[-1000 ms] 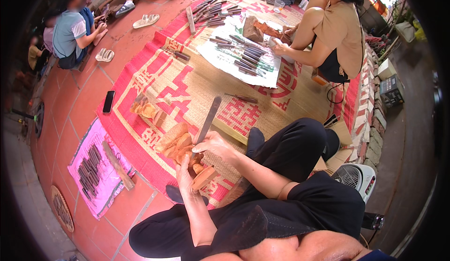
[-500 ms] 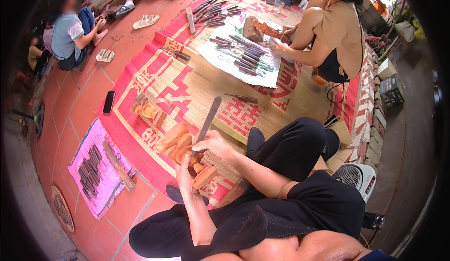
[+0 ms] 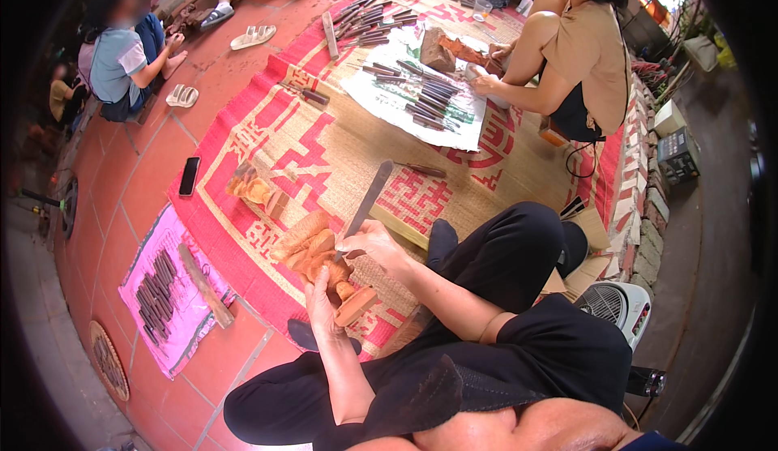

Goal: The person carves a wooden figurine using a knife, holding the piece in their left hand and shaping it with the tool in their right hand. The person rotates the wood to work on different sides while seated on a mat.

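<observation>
My left hand [image 3: 322, 301] is wrapped round the lower part of a carved wooden figure [image 3: 312, 248], orange-brown with a flat base. Pinched in my right hand [image 3: 377, 244] is a long flat grey file [image 3: 370, 196], its rounded end pointing up and away. The file's lower part lies against the figure's right side, where my fingers partly hide it. Beyond them, a second carved figure [image 3: 258, 190] lies on the red and straw-coloured mat [image 3: 356, 139].
A pink cloth [image 3: 174, 337] with several dark-handled carving tools lies at left, a wooden stick [image 3: 203, 285] on it. A phone [image 3: 189, 176] rests at the mat's edge. Across the mat, a person in tan [image 3: 587, 54] works by a white sheet [image 3: 377, 98] of tools. A fan [image 3: 612, 309] stands at right.
The file has shifted slightly, its far end now a little to the right and nearer along the figure, with my right hand moving along. My left hand holds the figure almost unchanged.
</observation>
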Motion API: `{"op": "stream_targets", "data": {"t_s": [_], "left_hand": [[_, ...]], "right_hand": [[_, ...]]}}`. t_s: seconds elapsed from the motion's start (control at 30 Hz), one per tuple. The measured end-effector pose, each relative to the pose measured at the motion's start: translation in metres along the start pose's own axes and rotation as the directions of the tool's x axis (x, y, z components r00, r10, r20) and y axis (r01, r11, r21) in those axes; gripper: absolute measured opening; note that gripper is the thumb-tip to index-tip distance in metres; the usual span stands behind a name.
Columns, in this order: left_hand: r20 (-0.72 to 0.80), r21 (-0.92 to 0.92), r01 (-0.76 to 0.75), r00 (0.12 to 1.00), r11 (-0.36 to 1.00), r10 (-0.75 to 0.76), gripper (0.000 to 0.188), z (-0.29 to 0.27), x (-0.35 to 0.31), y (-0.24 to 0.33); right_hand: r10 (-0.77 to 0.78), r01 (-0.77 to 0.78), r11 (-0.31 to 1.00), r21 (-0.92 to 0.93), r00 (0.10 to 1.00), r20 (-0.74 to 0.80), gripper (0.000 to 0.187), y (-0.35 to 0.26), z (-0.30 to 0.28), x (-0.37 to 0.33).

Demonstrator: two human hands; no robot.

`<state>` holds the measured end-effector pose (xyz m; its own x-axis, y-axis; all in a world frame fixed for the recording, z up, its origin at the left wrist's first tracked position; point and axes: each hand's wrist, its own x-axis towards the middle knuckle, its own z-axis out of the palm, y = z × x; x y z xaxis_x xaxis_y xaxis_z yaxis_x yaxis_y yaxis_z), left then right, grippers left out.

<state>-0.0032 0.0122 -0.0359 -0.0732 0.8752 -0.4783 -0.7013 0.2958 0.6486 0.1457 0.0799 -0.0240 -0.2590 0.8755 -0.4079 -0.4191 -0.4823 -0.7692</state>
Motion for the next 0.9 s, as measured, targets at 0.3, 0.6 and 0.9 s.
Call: {"op": "stream_targets", "data": {"t_s": [0.3,0.6,0.9], "left_hand": [[0.022,0.010,0.012,1.000,1.000,-0.012,0.056,0.002,-0.001,0.003],[-0.024,0.001,-0.009,1.000,1.000,0.010,0.061,-0.003,-0.005,0.001],[-0.007,-0.003,0.032,0.999,0.999,-0.033,0.068,0.004,-0.001,0.004]], "right_hand": [[-0.026,0.027,0.999,-0.031,0.999,0.024,0.013,0.004,-0.002,-0.001],[-0.025,0.027,0.999,-0.036,0.998,0.057,0.013,0.011,-0.001,-0.008],[-0.062,0.071,0.992,-0.107,0.994,0.085,0.015,0.009,-0.001,-0.003]]}}
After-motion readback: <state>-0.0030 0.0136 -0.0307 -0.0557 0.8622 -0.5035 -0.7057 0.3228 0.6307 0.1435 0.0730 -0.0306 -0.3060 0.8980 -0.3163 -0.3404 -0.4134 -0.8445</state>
